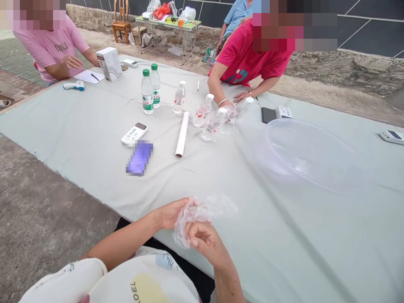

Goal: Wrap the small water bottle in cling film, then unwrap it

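Near the table's front edge, both my hands hold a crumpled piece of clear plastic film [205,210]. My left hand [175,213] is closed on its far left part, with the fingertips partly covered by the film. Curled fingers of my right hand [205,240] grip the nearer side, the thumb bent in toward them. A thin loose end of the film trails off to the right above the table. Whether it is a bag or a flat sheet, I cannot tell.
Ahead lie a phone [139,158], a white power bank [134,134] and a white tube [182,134]. Green-capped bottles [147,94] and several small bottles [203,110] stand beyond. A large translucent basin [284,155] is at right. Across the table, a person in pink-red [252,54] handles bottles.
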`<state>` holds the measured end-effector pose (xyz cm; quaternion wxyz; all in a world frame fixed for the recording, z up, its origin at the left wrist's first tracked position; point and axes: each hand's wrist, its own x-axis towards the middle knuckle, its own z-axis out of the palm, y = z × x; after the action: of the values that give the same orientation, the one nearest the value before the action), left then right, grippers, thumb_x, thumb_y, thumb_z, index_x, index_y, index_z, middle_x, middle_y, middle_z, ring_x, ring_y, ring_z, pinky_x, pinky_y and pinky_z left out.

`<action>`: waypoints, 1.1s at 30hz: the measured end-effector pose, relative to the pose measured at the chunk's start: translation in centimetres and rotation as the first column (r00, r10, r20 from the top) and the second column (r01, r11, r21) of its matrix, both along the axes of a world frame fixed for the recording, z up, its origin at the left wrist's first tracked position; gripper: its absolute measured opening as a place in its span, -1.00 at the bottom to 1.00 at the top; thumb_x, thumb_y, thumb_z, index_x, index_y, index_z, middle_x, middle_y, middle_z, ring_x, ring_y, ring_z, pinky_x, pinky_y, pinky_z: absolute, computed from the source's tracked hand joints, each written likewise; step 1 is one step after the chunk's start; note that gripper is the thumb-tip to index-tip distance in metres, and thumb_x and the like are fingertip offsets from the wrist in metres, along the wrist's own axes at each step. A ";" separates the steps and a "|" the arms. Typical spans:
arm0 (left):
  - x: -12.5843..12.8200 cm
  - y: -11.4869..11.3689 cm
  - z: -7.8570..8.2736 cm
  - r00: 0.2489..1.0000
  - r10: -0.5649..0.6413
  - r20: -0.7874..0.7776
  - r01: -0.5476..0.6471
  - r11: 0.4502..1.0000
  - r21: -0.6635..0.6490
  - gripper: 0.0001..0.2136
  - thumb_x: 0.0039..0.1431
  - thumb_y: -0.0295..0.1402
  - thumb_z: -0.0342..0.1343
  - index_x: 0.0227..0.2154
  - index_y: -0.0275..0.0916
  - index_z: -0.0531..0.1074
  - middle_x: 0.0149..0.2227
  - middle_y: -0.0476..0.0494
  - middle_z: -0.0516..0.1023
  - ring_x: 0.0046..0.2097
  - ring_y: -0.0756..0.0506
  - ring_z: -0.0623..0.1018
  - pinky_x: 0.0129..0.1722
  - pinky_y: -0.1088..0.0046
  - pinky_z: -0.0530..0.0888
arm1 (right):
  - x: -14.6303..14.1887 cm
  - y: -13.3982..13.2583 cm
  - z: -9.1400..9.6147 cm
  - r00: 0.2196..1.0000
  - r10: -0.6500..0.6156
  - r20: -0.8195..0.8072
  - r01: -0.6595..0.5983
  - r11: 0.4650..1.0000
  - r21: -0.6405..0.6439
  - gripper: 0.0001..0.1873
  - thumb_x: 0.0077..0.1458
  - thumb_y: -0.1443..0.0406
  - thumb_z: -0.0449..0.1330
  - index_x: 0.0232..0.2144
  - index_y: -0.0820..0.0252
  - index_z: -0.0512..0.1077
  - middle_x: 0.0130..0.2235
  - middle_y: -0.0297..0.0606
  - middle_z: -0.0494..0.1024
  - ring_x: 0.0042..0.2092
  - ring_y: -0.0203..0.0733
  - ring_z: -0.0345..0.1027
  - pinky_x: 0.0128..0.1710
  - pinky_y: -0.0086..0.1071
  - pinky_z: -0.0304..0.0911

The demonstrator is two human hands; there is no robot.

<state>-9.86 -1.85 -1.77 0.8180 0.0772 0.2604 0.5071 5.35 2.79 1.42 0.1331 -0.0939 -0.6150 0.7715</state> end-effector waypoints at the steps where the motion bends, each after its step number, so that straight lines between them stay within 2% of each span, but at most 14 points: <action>1: 0.0 -0.1 0.0 0.999 0.035 -0.008 -0.035 0.999 0.006 -0.43 -0.03 0.03 0.32 -0.07 -0.29 0.50 -0.21 -0.21 0.61 -0.19 -0.15 0.58 -0.11 0.35 0.43 | 0.1 -0.1 -0.5 1.000 0.027 0.005 -0.027 0.998 -0.054 -0.57 0.13 0.02 0.24 -0.58 0.15 0.25 -0.56 -0.40 0.24 -0.51 -0.34 0.07 -0.45 -0.41 0.05; 5: -0.6 -0.1 0.2 0.986 0.159 -0.056 -0.160 0.987 -0.013 -0.18 -0.04 -0.17 0.39 0.28 -0.16 0.19 -0.10 -0.19 0.58 -0.14 -0.15 0.60 -0.07 0.33 0.41 | 0.4 -0.2 -2.3 0.999 0.038 0.019 -0.035 0.988 -0.152 -0.53 0.02 -0.06 0.30 -0.54 0.14 0.24 -0.55 -0.45 0.17 -0.52 -0.37 -0.03 -0.47 -0.42 -0.05; 7: -1.1 0.1 0.6 0.971 0.220 -0.090 -0.222 0.975 -0.020 -0.07 -0.03 -0.24 0.40 0.36 -0.09 0.02 -0.11 -0.18 0.57 -0.18 -0.13 0.61 -0.11 0.32 0.42 | 0.6 0.0 -3.0 0.999 -0.007 0.034 0.012 0.984 -0.176 -0.53 -0.05 -0.07 0.35 -0.48 0.13 0.29 -0.51 -0.45 0.18 -0.50 -0.37 -0.01 -0.47 -0.43 -0.04; 8: -1.4 0.3 0.9 0.960 0.257 -0.110 -0.261 0.965 -0.021 -0.06 -0.03 -0.27 0.41 0.36 -0.08 0.00 -0.13 -0.17 0.57 -0.23 -0.10 0.61 -0.15 0.35 0.43 | 0.7 0.1 -3.3 0.999 -0.021 0.045 0.029 0.981 -0.191 -0.53 -0.08 -0.07 0.37 -0.46 0.12 0.30 -0.49 -0.44 0.19 -0.49 -0.37 0.00 -0.46 -0.44 -0.03; 10: -1.9 0.6 1.4 0.928 0.345 -0.143 -0.349 0.937 -0.003 -0.13 -0.06 -0.34 0.43 0.31 -0.08 0.11 -0.17 -0.12 0.57 -0.35 0.00 0.57 -0.30 0.47 0.40 | 1.1 0.4 -3.8 0.996 -0.033 0.079 0.050 0.973 -0.226 -0.55 -0.09 -0.05 0.39 -0.41 0.10 0.33 -0.46 -0.44 0.21 -0.48 -0.36 0.02 -0.46 -0.44 -0.01; 13: -2.7 1.2 2.2 0.878 0.449 -0.165 -0.453 0.891 0.018 -0.34 -0.11 -0.41 0.45 0.09 -0.13 0.35 -0.26 -0.01 0.54 -0.50 0.13 0.42 -0.50 0.58 0.25 | 2.1 0.9 -4.5 0.980 -0.088 0.179 0.128 0.967 -0.221 -0.60 -0.04 -0.03 0.37 -0.36 0.09 0.37 -0.45 -0.42 0.23 -0.45 -0.33 0.05 -0.44 -0.44 0.03; 17: -3.6 1.5 3.3 0.832 0.518 -0.197 -0.522 0.852 0.034 -0.50 -0.18 -0.40 0.47 -0.12 -0.18 0.45 -0.34 0.04 0.49 -0.55 0.16 0.35 -0.56 0.60 0.18 | 3.3 1.9 -5.7 0.903 -0.237 0.358 0.298 0.946 -0.126 -0.65 0.07 -0.02 0.31 -0.32 0.10 0.43 -0.38 -0.35 0.37 -0.33 -0.25 0.22 -0.28 -0.38 0.19; 20: -3.5 1.7 4.0 0.799 0.527 -0.290 -0.531 0.844 0.072 -0.57 -0.18 -0.39 0.47 -0.20 -0.20 0.46 -0.32 0.01 0.50 -0.51 0.15 0.40 -0.52 0.60 0.23 | 3.5 2.8 -6.3 0.828 -0.391 0.401 0.475 0.870 -0.134 -0.51 0.09 -0.14 0.23 -0.12 0.05 0.50 -0.08 -0.17 0.51 -0.03 -0.05 0.35 0.00 -0.19 0.26; 22: -3.1 1.8 4.2 0.775 0.506 -0.379 -0.506 0.856 0.107 -0.62 -0.15 -0.36 0.45 -0.24 -0.21 0.46 -0.29 -0.02 0.51 -0.46 0.12 0.44 -0.52 0.59 0.25 | 3.1 3.3 -6.3 0.811 -0.485 0.328 0.563 0.799 -0.211 -0.34 0.04 -0.26 0.16 -0.03 0.01 0.49 0.11 -0.12 0.45 0.15 0.06 0.27 0.13 -0.07 0.21; 23: -2.9 1.9 4.3 0.766 0.489 -0.417 -0.486 0.866 0.122 -0.63 -0.14 -0.34 0.44 -0.25 -0.22 0.46 -0.29 -0.03 0.51 -0.45 0.11 0.45 -0.52 0.59 0.25 | 2.8 3.5 -6.2 0.818 -0.504 0.278 0.569 0.779 -0.263 -0.28 -0.01 -0.32 0.14 -0.01 -0.02 0.49 0.14 -0.12 0.43 0.18 0.07 0.26 0.16 -0.03 0.20; 25: -2.4 2.1 4.3 0.757 0.450 -0.473 -0.441 0.887 0.138 -0.64 -0.13 -0.30 0.42 -0.28 -0.23 0.43 -0.29 -0.04 0.53 -0.47 0.10 0.45 -0.54 0.58 0.23 | 1.8 3.6 -5.5 0.843 -0.497 0.204 0.537 0.773 -0.338 -0.22 -0.10 -0.34 0.20 0.04 -0.07 0.46 0.06 -0.16 0.49 0.10 0.04 0.33 0.15 -0.02 0.23; 28: -2.3 2.2 4.0 0.747 0.425 -0.512 -0.413 0.899 0.145 -0.65 -0.12 -0.28 0.40 -0.31 -0.23 0.39 -0.31 -0.04 0.55 -0.50 0.09 0.46 -0.56 0.57 0.24 | 0.0 3.5 -3.8 0.841 -0.486 0.239 0.541 0.762 -0.355 -0.24 -0.13 -0.09 0.43 0.11 -0.11 0.38 -0.25 -0.32 0.54 -0.17 -0.15 0.41 -0.01 -0.16 0.33; 30: -2.9 2.3 3.7 0.732 0.448 -0.513 -0.438 0.887 0.149 -0.67 -0.10 -0.28 0.39 -0.33 -0.23 0.37 -0.31 -0.03 0.56 -0.48 0.07 0.49 -0.55 0.57 0.26 | -1.0 3.8 -2.7 0.772 -0.567 0.287 0.635 0.698 -0.330 -0.38 -0.12 0.06 0.48 0.00 -0.05 0.44 -0.40 -0.42 0.47 -0.32 -0.26 0.36 -0.18 -0.30 0.34; 33: -4.2 2.6 3.2 0.729 0.503 -0.464 -0.515 0.850 0.113 -0.71 -0.09 -0.36 0.35 -0.37 -0.21 0.33 -0.31 0.00 0.56 -0.40 0.02 0.56 -0.47 0.55 0.39 | -1.6 4.8 -1.5 0.670 -0.695 0.262 0.740 0.598 -0.309 -0.64 -0.12 0.12 0.47 -0.29 0.08 0.50 -0.45 -0.45 0.39 -0.40 -0.35 0.29 -0.32 -0.41 0.30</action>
<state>-14.06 0.73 1.40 0.5584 0.1160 0.4706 0.6733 3.75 7.60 -0.06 0.3751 -0.4017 -0.3650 0.7515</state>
